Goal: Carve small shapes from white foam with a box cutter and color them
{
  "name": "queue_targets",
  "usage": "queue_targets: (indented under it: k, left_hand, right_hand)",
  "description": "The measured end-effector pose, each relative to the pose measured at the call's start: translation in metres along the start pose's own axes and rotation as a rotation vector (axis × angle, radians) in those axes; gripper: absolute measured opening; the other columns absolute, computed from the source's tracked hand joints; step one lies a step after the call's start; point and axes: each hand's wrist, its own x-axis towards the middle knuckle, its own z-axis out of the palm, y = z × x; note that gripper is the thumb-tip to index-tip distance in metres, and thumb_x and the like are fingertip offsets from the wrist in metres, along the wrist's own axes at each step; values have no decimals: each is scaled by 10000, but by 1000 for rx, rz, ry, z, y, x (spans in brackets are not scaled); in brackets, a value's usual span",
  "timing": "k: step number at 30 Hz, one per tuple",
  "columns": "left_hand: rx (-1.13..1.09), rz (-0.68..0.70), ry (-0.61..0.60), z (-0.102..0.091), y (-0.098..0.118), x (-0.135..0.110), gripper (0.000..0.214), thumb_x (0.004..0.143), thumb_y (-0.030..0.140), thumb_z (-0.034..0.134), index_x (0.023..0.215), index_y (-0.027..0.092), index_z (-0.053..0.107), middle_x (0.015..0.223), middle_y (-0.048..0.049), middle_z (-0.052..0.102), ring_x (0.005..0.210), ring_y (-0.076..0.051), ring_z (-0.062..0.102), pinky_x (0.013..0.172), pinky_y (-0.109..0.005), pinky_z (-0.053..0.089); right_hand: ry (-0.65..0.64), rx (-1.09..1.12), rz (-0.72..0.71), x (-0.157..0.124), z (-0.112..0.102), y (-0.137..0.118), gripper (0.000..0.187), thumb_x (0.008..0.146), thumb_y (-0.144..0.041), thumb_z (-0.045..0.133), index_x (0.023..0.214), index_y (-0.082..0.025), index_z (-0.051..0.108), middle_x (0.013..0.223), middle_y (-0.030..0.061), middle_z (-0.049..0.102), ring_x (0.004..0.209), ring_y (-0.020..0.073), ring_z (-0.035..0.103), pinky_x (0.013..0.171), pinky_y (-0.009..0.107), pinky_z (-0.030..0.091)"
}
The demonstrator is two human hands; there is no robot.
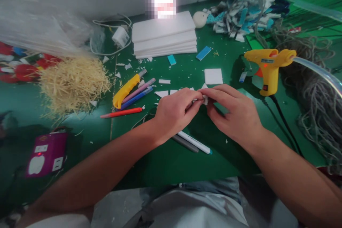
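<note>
Hands, two, bare, together over the middle of the green surface.

- Left hand: thumb and forefinger closed in a pinch on one side of a small white foam piece, which is held just above the surface between the two hands.
- Right hand: fingers closed on the opposite side of the same piece, with the tips touching those of the left.
- Handling note, as a judgement: foam this small probably dents and slips. Light, even pressure from the finger pads, with the wrists kept low, should hold it steady.
- Yellow hot-glue gun: upright just beyond the right hand, its red lamp lit. Best kept clear of the right forearm.
- White square foam offcut: flat on the surface beyond the hands.
- Stack of white foam sheets: at the far edge.
- Yellow utility knife and red pen: left of the hands.
- White marker: lying under the left wrist.
- Heap of pale straw: far left.
</note>
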Motion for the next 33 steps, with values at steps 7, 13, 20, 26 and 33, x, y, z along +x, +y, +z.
queue_targets:
  k: [7, 13, 20, 26, 33]
  left_hand:
    - [-33, -6, -6, -1, 0, 0, 168, 1010, 186, 561, 988, 203, 727, 814, 20, 715, 646, -97, 598, 649, -202, 455]
    - [-35, 11, -3, -1, 0, -1, 156, 991, 160, 560, 978, 193, 712, 836, 16, 736, 647, -97, 608, 651, -204, 465]
    - [-80, 24, 32, 1, -1, -1, 95, 974, 144, 606, 988, 180, 693, 853, 17, 748, 653, -84, 617, 638, -191, 469]
    - [-148, 15, 37, -1, 2, -2, 114, 980, 219, 640, 1061, 153, 685, 756, 29, 677, 643, -90, 607, 617, -190, 471]
    - [-170, -51, -85, -4, 4, -3, 328, 956, 268, 618, 1273, 192, 652, 864, 10, 725, 683, -112, 640, 659, -216, 518]
  right_hand:
    - [39, -47, 1, 1, 0, -3, 401, 896, -27, 600, 1202, -259, 715, 997, 18, 812, 864, 170, 779, 747, 288, 642]
    - [46, -31, -23, -1, -2, -3, 393, 930, -31, 588, 1184, -293, 736, 984, 0, 820, 865, 163, 786, 750, 279, 637]
    - [31, 34, 37, 2, -8, -8, 362, 923, -39, 601, 1129, -287, 764, 924, -7, 811, 815, 149, 770, 723, 261, 614]
    - [11, 86, 68, 3, -9, -8, 427, 880, -43, 587, 1181, -291, 759, 918, -11, 805, 774, 147, 746, 732, 278, 614]
    - [25, 140, 205, 0, -11, -9, 422, 867, -98, 629, 1209, -310, 753, 912, -7, 801, 754, 179, 743, 744, 343, 645]
